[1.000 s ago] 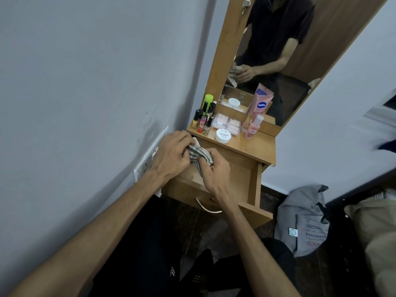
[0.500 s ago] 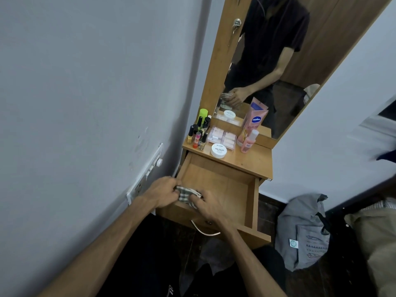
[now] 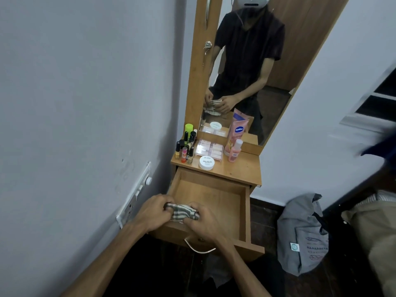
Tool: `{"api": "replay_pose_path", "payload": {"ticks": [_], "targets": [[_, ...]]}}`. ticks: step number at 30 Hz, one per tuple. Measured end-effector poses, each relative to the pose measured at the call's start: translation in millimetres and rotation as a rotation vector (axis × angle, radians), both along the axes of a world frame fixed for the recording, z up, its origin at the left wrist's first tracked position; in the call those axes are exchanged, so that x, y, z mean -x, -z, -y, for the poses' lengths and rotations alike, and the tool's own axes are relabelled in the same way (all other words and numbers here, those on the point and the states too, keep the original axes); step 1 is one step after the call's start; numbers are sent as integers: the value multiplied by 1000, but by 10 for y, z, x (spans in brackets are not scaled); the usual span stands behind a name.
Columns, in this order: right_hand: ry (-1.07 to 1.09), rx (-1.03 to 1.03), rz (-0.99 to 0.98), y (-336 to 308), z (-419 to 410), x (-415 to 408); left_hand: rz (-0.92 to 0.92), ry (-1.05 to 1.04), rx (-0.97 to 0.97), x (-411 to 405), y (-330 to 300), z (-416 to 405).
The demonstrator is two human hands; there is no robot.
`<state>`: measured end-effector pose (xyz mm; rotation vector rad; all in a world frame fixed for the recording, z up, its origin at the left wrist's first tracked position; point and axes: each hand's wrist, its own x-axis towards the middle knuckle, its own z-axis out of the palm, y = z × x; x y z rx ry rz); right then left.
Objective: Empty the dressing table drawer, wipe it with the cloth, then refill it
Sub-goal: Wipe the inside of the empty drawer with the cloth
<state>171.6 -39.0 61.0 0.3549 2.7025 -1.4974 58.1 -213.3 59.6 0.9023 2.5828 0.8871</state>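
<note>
Both forearms bare, reaching fwd from bottom of view & converging. Left hand [image 3: 155, 213] knuckles up, fingers curled in tight around the bunched cloth [image 3: 182, 212]. Right hand [image 3: 204, 224] just beside it, back of hand up, fingers curled onto same cloth from other end. Hands nearly touching, wrists roughly level.

You get a dim, soft indoor light with a cool grey cast and no glare. The wall [image 3: 75, 103] at left shades darker toward the frame's lower edge, and the floor [image 3: 263, 213] at bottom is almost black. Wide-angle bending tilts the mirror [image 3: 252, 67]. Motion blur smears the far right edge.
</note>
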Motion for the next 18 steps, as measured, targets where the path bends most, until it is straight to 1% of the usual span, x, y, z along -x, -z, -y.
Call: {"api": "replay_pose_path", "payload": {"ticks": [1,3,6,8,10,12,14,18], "targets": [[17,46,-9,-36,-35,-12,32,-22,-45,-11,-47,-25],[65,203,-25,-129,-125,-62,148,-42,-179,-32,-154,-92],[156,409,-53,-280,-306,-145,408,0,-406,-42,-317,-210],[211,544,-45,-357,-448,-204,574,25,-491,-56,-410,-314],[239,690,-6,-397,-578,-251,697,36,-505,-85,-449,-436],[256,780,25,-411,-686,-292,739,42,-481,-138,-459,-558],[275,815,56,-400,-767,-329,774,13,-499,-200,-453,-669],[271,786,177,-324,-875,-386,820,-73,-546,-307,-392,-845]]}}
